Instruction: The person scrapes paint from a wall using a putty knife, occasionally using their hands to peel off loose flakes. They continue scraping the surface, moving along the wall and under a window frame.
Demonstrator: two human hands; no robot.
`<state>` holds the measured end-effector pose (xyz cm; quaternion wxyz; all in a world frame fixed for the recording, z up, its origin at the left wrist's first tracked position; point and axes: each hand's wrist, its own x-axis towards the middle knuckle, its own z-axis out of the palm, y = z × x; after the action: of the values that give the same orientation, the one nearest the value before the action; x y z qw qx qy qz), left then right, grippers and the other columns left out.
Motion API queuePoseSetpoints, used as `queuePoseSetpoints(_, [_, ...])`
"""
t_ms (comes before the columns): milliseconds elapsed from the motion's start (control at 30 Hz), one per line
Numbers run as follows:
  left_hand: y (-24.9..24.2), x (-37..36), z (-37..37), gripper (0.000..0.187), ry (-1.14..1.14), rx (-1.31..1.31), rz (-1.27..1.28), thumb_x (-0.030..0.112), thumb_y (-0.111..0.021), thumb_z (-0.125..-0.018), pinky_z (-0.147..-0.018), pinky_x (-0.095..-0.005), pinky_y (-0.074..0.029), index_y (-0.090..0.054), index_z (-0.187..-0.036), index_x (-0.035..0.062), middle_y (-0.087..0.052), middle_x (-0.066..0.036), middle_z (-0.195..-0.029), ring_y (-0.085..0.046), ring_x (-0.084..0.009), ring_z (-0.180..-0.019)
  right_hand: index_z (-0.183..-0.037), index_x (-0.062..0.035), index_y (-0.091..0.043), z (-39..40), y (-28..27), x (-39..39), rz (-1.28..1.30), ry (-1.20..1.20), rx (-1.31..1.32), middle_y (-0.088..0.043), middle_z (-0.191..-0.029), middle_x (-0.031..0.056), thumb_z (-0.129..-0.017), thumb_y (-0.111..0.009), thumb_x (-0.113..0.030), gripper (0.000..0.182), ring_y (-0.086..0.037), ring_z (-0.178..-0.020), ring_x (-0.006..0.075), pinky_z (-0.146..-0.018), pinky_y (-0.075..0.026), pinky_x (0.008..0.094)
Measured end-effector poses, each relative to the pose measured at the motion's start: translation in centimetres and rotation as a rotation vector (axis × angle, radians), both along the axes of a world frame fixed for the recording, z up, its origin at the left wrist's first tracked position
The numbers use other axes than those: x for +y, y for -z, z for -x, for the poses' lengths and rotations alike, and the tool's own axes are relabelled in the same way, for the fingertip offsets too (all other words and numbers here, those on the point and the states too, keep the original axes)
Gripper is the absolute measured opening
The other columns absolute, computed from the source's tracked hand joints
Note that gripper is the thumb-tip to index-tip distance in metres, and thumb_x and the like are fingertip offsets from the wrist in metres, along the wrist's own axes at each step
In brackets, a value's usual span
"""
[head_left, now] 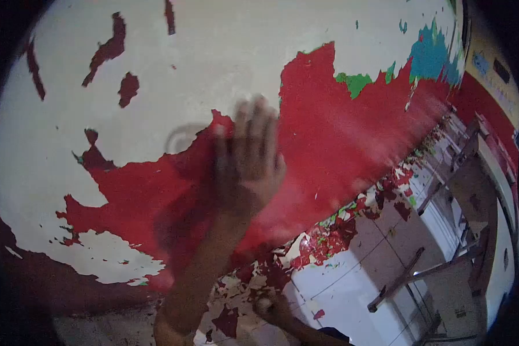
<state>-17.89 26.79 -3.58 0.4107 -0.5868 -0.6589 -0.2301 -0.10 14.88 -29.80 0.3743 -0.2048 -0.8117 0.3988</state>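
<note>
My left hand (251, 150) is raised against a wall with peeling paint, its back toward me. Its fingers stretch upward, somewhat blurred, and the palm faces a bare red patch (323, 132) beside the edge of the cream paint layer (213, 57). The hand looks flat on the surface or very close to it. Lower down, my right hand (274, 308) is closed in front of the paint-littered floor. Whatever it holds, if anything, is too dark to make out. A dark shadow of the left arm falls on the wall to its left.
Paint flakes (328, 236) lie heaped along the foot of the wall on the tiled floor (334, 282). Benches or desks (455, 282) stand at the right. Green (354, 83) and blue paint remnants (429, 55) show at the upper right of the wall.
</note>
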Motion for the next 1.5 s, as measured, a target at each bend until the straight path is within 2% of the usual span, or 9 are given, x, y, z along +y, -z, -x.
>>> queuePoseSetpoints(167, [4.4, -0.2, 0.1, 0.057, 0.42, 0.12, 0.766, 0.023, -0.062, -0.075, -0.105, -0.0537, -0.027, -0.047, -0.127, 0.0037, -0.033, -0.015, -0.143, -0.03, -0.0319, -0.133, -0.09, -0.005, -0.058, -2.1, -0.8, -4.7, 0.347, -0.152, -0.253, -0.065, -0.071, 0.0144, -0.075, -0.073, -0.025, 0.029, -0.066, -0.064, 0.0305, -0.062, -0.055, 0.037])
queuePoseSetpoints(333, [-1.7, -0.2, -3.8, 0.041, -0.178, -0.355, 0.069, 0.02, -0.064, -0.075, -0.107, -0.0528, -0.025, -0.059, -0.111, 0.0012, -0.04, -0.017, -0.139, -0.028, -0.0381, -0.133, -0.097, -0.0061, -0.059, -6.9, 3.7, -7.0, 0.631, 0.132, -0.319, -0.065, -0.074, 0.0165, -0.076, -0.071, -0.03, 0.033, -0.067, -0.069, 0.0317, -0.064, -0.053, 0.0399])
queuePoseSetpoints(433, [0.6, 2.1, -5.7, 0.036, 0.357, -0.449, 0.25, 0.021, -0.064, -0.077, -0.1, -0.0488, -0.035, -0.061, -0.105, -0.0018, -0.049, -0.021, -0.13, -0.038, -0.0401, -0.126, -0.093, -0.0056, -0.059, -11.1, -4.3, -5.6, 0.469, 0.303, -0.603, -0.065, -0.071, 0.0163, -0.076, -0.071, -0.03, 0.032, -0.066, -0.067, 0.0305, -0.066, -0.052, 0.0388])
queuePoseSetpoints(500, [0.4, 1.8, -7.5, 0.042, 0.574, -0.963, 0.944, 0.022, -0.066, -0.077, -0.088, -0.0466, -0.044, -0.057, -0.112, -0.0002, -0.058, -0.019, -0.118, -0.053, -0.0401, -0.11, -0.087, -0.0035, -0.058, -15.0, -6.1, -6.3, 0.489, 0.403, -0.524, -0.063, -0.067, 0.013, -0.075, -0.071, -0.028, 0.029, -0.063, -0.063, 0.024, -0.062, -0.05, 0.036])
queuePoseSetpoints(667, [3.1, 1.9, -9.1, 0.032, 0.249, -1.796, -0.62, 0.012, -0.064, -0.079, -0.081, -0.0365, -0.048, -0.057, -0.11, 0.0063, -0.061, -0.007, -0.105, -0.059, -0.0225, -0.093, -0.074, -0.0005, -0.054, -23.3, -15.4, -4.7, 0.65, 0.631, -0.414, -0.059, -0.059, 0.007, -0.074, -0.071, -0.019, 0.025, -0.054, -0.055, 0.0107, -0.052, -0.046, 0.0295])
queuePoseSetpoints(767, [-5.7, 2.7, -9.4, 0.025, 0.256, -2.029, -0.824, 0.013, -0.061, -0.082, -0.077, -0.0331, -0.047, -0.057, -0.105, 0.0052, -0.06, -0.003, -0.098, -0.056, -0.0175, -0.088, -0.073, -0.0009, -0.053, -27.1, -23.0, -3.8, 0.583, 0.689, -0.445, -0.057, -0.057, 0.0068, -0.073, -0.072, -0.015, 0.023, -0.053, -0.053, 0.0119, -0.051, -0.046, 0.0292])
queuePoseSetpoints(967, [-0.5, 5.3, -4.1, 0.029, -0.173, -1.967, -0.297, 0.03, -0.058, -0.087, -0.068, -0.0312, -0.047, -0.058, -0.099, 0.0038, -0.063, -0.007, -0.093, -0.059, -0.0187, -0.078, -0.075, -0.0016, -0.05, -31.4, -31.0, -2.8, 0.573, 0.712, -0.216, -0.052, -0.059, 0.0068, -0.076, -0.07, -0.011, 0.022, -0.048, -0.05, 0.0168, -0.052, -0.045, 0.0317])
queuePoseSetpoints(1333, [-6.8, 7.0, -3.3, 0.027, -0.232, -2.284, -0.603, 0.03, -0.067, -0.081, -0.051, -0.0294, -0.044, -0.059, -0.081, 0.004, -0.061, -0.006, -0.074, -0.056, -0.0185, -0.057, -0.092, -0.0013, -0.051, -28.3, -44.7, 4.0, 0.399, 0.487, 0.068, -0.05, -0.066, 0.0031, -0.082, -0.058, -0.002, 0.012, -0.047, -0.055, 0.0101, -0.05, -0.041, 0.0267])
queuePoseSetpoints(1500, [-0.9, 6.7, -3.6, 0.029, -0.494, -1.999, -0.625, 0.031, -0.07, -0.079, -0.046, -0.0294, -0.043, -0.06, -0.075, 0.004, -0.061, -0.006, -0.068, -0.055, -0.019, -0.05, -0.098, -0.0024, -0.058, -22.4, -43.7, 11.0, 0.1, 0.361, -0.15, -0.063, -0.087, 0.0161, -0.082, -0.067, -0.015, 0.023, -0.062, -0.076, 0.031, -0.067, -0.049, 0.0371])
